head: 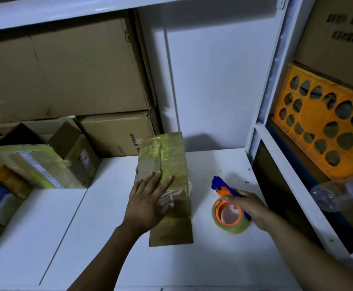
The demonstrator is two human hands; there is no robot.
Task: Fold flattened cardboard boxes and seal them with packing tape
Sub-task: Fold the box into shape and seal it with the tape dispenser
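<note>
— Where is the box the person is working on?

— The small brown cardboard box (171,156), banded with yellowish clear tape, stands on the white tabletop (108,217). It is about midway between the left and right edges, with its far end close to the back edge.

— Why is the left hand on it?

— The left hand (148,204) lies flat across the top, fingers straight and spread. It looks like pressing, either to rub tape down along the seam or to pin the box so it cannot slide. A loose, crinkled bit of tape shows just beside the fingers, and it would want smoothing.

— And the other hand?

— The right hand (249,206) has its fingers curled over the orange-and-blue plastic tape dispenser (230,217) with its roll of clear tape. The dispenser rests on the tabletop to the right of the box, apart from it and toward the right edge. Held there, it is ready for another strip, should one be needed.

— Is the box sealed?

— Probably nearly. The top seam is covered, but the underside is hidden.

— What lies round about?

— Two taped brown boxes (41,164) sit off the tabletop's back-left corner, with large plain cartons (66,70) behind them. An orange perforated plastic crate (322,127) and a clear plastic bottle (339,194) are on the shelving to the right.
</note>
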